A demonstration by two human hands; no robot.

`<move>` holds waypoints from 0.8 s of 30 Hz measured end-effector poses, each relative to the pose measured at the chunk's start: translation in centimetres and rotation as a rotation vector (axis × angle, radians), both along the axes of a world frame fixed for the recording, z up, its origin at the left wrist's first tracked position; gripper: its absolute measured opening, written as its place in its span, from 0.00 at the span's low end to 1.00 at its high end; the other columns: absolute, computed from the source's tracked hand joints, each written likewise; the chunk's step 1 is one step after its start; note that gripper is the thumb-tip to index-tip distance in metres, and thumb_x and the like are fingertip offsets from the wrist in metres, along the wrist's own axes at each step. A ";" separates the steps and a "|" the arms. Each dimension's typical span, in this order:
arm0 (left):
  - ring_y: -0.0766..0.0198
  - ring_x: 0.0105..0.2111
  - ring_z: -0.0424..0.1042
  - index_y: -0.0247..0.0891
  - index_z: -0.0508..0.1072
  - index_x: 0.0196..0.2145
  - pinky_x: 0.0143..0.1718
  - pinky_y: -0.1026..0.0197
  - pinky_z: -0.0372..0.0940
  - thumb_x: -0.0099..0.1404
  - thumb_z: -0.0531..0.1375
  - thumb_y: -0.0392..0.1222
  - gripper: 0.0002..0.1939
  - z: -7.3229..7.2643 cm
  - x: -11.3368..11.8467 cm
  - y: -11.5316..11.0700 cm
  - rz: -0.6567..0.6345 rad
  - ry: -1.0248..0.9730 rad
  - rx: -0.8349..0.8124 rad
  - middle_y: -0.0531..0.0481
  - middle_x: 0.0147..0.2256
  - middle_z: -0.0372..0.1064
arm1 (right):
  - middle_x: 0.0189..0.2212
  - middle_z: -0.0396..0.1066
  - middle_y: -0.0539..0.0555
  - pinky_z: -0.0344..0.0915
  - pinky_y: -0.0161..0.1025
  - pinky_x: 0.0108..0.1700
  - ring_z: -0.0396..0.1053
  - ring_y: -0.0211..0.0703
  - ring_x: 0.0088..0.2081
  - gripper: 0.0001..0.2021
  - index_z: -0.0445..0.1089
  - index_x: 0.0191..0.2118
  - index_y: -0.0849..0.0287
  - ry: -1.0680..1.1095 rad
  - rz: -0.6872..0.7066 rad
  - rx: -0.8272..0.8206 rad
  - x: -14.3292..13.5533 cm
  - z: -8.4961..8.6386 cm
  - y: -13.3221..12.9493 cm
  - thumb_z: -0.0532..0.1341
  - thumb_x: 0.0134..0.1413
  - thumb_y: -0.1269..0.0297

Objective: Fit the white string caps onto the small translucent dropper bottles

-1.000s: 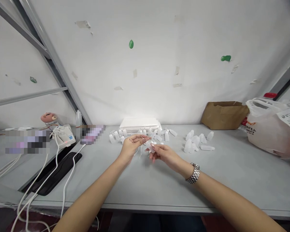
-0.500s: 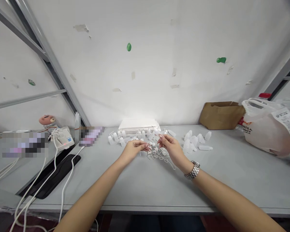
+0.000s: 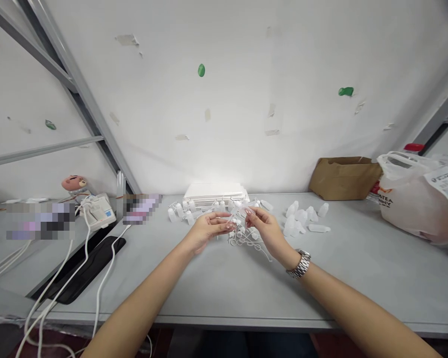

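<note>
Over the grey worktop [image 3: 224,291], the right hand [image 3: 269,231] pinches a small translucent bottle [image 3: 244,211]; the left hand [image 3: 205,232] is just beside, its hold unclear. From that bottle, white loops [image 3: 242,242] lie at six o'clock, loose bottles [image 3: 300,217] at three, a white stack [image 3: 215,190] at ten.

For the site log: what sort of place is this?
Probably a workshop or workroom: a long grey bench stands against a tape-marked wall, with a metal frame at left and many small translucent bottles on it.
</note>
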State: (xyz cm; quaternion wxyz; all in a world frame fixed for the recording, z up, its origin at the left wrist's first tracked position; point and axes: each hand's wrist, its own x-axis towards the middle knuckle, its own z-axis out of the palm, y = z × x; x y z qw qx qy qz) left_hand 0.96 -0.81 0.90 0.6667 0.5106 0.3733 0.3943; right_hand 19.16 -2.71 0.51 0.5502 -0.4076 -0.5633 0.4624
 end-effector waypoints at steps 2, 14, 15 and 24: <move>0.56 0.34 0.74 0.34 0.72 0.38 0.45 0.51 0.64 0.46 0.67 0.40 0.19 -0.1 0.2 0.0 0.063 0.041 0.116 0.44 0.31 0.75 | 0.22 0.60 0.48 0.61 0.37 0.34 0.60 0.37 0.27 0.17 0.68 0.37 0.60 -0.009 -0.021 0.016 0.1 0.1 0.0 0.57 0.50 0.51; 0.58 0.37 0.72 0.47 0.73 0.39 0.47 0.58 0.60 0.52 0.61 0.41 0.14 -0.8 0.4 -1.2 0.501 0.286 0.649 0.53 0.33 0.74 | 0.22 0.61 0.49 0.54 0.35 0.26 0.56 0.36 0.25 0.15 0.73 0.35 0.58 -0.136 0.041 0.007 -0.1 0.9 -1.2 0.59 0.47 0.52; 0.58 0.37 0.72 0.47 0.73 0.39 0.47 0.58 0.60 0.53 0.61 0.41 0.14 -0.8 0.4 -1.2 0.491 0.287 0.649 0.53 0.33 0.74 | 0.23 0.61 0.49 0.55 0.35 0.26 0.56 0.36 0.25 0.15 0.73 0.35 0.58 -0.147 0.042 0.014 -0.1 0.8 -1.2 0.59 0.47 0.52; 0.58 0.39 0.71 0.47 0.72 0.42 0.48 0.59 0.58 0.54 0.60 0.42 0.15 -1.2 0.1 -1.0 0.431 0.341 0.686 0.52 0.34 0.74 | 0.26 0.64 0.50 0.55 0.36 0.28 0.57 0.38 0.27 0.13 0.72 0.37 0.55 -0.236 0.005 0.081 -0.1 0.2 -1.1 0.59 0.49 0.54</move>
